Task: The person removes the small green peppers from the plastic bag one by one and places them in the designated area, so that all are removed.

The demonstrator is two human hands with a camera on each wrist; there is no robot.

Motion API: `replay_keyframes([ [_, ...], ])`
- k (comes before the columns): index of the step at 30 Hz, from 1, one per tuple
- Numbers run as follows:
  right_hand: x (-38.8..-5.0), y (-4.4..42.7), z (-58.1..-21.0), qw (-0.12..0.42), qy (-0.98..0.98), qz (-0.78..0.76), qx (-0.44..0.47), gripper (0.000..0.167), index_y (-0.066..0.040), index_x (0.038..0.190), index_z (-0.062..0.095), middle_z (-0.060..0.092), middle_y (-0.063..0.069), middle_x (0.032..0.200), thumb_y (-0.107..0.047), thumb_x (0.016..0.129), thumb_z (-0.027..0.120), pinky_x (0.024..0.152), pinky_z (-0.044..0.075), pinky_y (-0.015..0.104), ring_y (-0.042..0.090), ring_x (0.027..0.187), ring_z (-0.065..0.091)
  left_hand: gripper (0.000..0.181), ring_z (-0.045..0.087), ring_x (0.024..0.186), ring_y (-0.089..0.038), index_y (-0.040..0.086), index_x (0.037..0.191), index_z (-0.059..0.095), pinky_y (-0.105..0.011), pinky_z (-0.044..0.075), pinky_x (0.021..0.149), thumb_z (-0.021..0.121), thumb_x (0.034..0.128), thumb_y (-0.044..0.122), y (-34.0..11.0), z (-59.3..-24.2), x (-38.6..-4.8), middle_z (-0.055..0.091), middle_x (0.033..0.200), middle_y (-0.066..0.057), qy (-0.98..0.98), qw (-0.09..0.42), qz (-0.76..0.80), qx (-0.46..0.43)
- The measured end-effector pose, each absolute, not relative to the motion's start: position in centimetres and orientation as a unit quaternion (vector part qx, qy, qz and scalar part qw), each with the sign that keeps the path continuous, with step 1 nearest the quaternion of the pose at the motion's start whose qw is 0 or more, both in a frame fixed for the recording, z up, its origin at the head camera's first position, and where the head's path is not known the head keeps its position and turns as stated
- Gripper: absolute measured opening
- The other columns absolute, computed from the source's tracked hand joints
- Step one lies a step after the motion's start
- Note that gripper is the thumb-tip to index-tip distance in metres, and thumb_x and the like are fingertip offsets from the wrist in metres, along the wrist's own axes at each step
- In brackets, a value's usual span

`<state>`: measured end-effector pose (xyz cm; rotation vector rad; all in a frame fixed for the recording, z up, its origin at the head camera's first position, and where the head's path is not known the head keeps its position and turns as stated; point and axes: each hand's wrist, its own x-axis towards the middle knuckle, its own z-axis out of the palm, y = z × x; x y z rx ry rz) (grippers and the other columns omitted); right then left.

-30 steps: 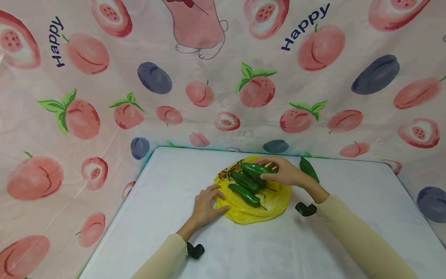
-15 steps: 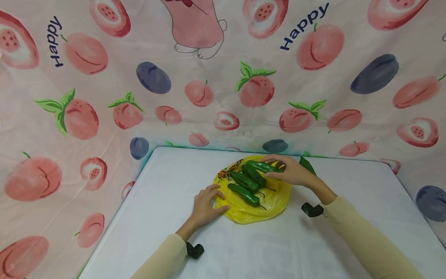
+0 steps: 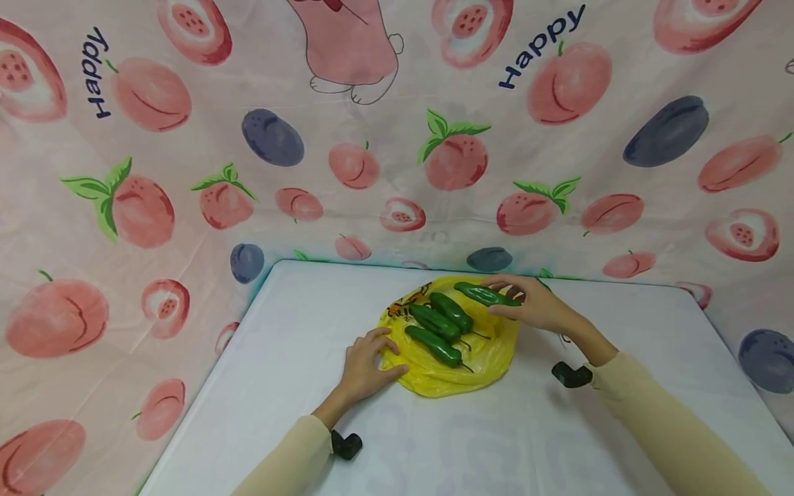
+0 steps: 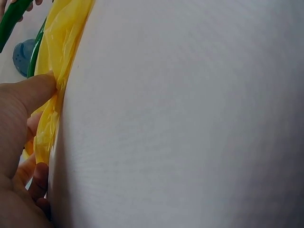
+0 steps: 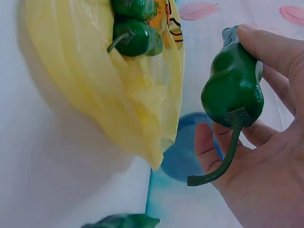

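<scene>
A flattened yellow plastic bag (image 3: 434, 382) lies on the white table. Three green peppers rest on it: a front pepper (image 3: 434, 346), a middle pepper (image 3: 435, 322) and a back pepper (image 3: 451, 311). My right hand (image 3: 536, 304) holds another green pepper (image 3: 484, 294) over the bag's back right part, pinched between thumb and fingers. Its curved stem hangs down in the right wrist view, where the held pepper (image 5: 232, 85) is close. At the bag's left edge rests my left hand (image 3: 366, 366), fingers spread, thumb touching the yellow plastic (image 4: 61, 42).
Another green pepper (image 5: 121, 221) lies to the right of the bag, mostly hidden behind the right hand in the head view. A curtain (image 3: 372, 124) printed with peaches and plums hangs behind the table's back edge. White tabletop (image 3: 459, 448) extends in front.
My right hand has drawn one pepper off the pile, rightward and slightly back, uncovering the back pepper. It now blocks the pepper on the table at right. The left hand stays put.
</scene>
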<state>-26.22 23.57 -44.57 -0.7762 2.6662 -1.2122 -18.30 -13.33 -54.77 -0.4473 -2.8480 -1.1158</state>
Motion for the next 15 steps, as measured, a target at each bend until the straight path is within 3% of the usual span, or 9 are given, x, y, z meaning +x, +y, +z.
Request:
replay_keyframes([
  [12, -25.8, 26.6, -44.6, 0.025, 0.894, -0.382, -0.233, 0.047, -0.022, 0.135, 0.064, 0.067, 0.013, 0.125, -0.025, 0.092, 0.080, 0.075, 0.052, 0.037, 0.026, 0.088, 0.061, 0.029, 0.053, 0.120, -0.033, 0.022, 0.101, 0.069, -0.047, 0.032, 0.087, 0.084, 0.0845, 0.040, -13.4, -54.8, -18.4, 0.054, 0.148, -0.008, -0.917, 0.041, -0.364, -0.160],
  [15, -25.6, 27.2, -44.6, 0.023, 0.895, -0.382, -0.230, 0.046, -0.022, 0.135, 0.063, 0.066, 0.012, 0.125, -0.025, 0.092, 0.079, 0.077, 0.052, 0.037, 0.027, 0.089, 0.062, 0.029, 0.054, 0.119, -0.033, 0.021, 0.100, 0.069, -0.046, 0.032, 0.086, 0.084, 0.0843, 0.039, -13.4, -54.8, -18.3, 0.055, 0.147, -0.008, -0.915, 0.041, -0.368, -0.159],
])
